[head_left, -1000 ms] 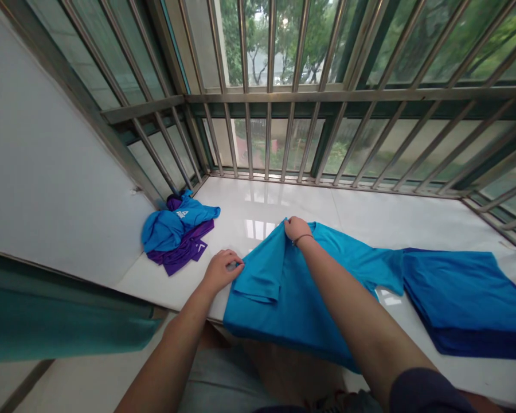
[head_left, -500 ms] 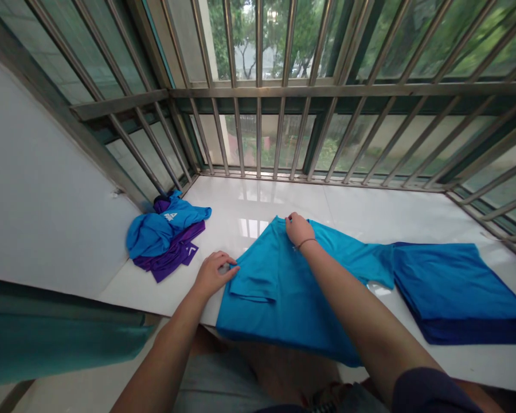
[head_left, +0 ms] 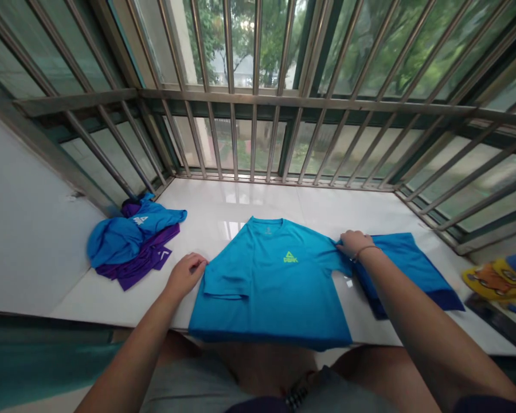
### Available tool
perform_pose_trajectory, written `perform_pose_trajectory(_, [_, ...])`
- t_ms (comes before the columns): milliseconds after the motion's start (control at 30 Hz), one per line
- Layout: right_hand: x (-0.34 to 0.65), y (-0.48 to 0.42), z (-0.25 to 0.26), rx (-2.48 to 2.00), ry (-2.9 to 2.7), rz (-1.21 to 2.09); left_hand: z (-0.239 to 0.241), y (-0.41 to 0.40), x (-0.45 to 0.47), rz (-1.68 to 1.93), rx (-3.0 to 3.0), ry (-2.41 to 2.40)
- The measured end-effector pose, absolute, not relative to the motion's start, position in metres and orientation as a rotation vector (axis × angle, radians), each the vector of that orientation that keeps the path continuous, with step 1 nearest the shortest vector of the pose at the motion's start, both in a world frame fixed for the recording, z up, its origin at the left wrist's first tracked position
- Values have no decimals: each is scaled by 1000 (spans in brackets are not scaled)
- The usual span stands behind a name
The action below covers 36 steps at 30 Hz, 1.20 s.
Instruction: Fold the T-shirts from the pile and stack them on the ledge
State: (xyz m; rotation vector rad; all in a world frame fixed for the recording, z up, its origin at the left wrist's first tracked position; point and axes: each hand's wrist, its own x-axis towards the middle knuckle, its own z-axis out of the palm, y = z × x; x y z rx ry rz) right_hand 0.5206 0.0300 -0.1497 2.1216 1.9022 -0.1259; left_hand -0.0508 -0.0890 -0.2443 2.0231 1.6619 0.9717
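A turquoise T-shirt point(head_left: 284, 298) lies spread on the white ledge, its collar toward the window and its lower part over the front edge. A yellow-green logo shows on its chest. The left-side sleeve is folded inward across the body. My left hand point(head_left: 187, 275) is closed, its fingertips pinching the shirt's left edge near that fold. At the other side my right hand point(head_left: 356, 244) grips the end of the outstretched sleeve, with the fingertips partly hidden. Just beneath and beyond this hand is a folded blue stack of clothes point(head_left: 398, 264).
Crumpled blue and purple clothes point(head_left: 133, 244) sit at the left by the wall. Metal window bars point(head_left: 253, 143) rise behind the white ledge point(head_left: 266, 198). A yellow and blue object point(head_left: 499, 278) with a cartoon picture stands at the far right.
My right hand has moved from the collar rightward to the far sleeve, uncovering the chest logo. My left hand stays at the shirt's left edge. The view has shifted right.
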Motion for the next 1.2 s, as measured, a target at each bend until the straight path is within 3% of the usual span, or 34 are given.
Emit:
perform_pose_trajectory(333, [485,-27,-144,2220,2484,-135,-244,-89,-52,931,1971,1724])
perform_pose_trajectory(467, [450,-78,-157,1936,2801,-189,-240,-86,-46,937,2001,1765])
perform_pose_trajectory(633, [420,-113,-180,1753,2773,-267,-225,-62,33,965,2243,1585])
perform_pose_trajectory(733, [409,-125,-189,1725,2831,-257,-220,-30,112,841,2309,1275])
perform_pose_trajectory(867, [400,-137,-195,1776,2902,-194,-223,28,193,627,2315,1320])
perform_pose_trajectory(1200, [401,-162,-214,1561,3061,-238,-245,75,213,618,2322,1452])
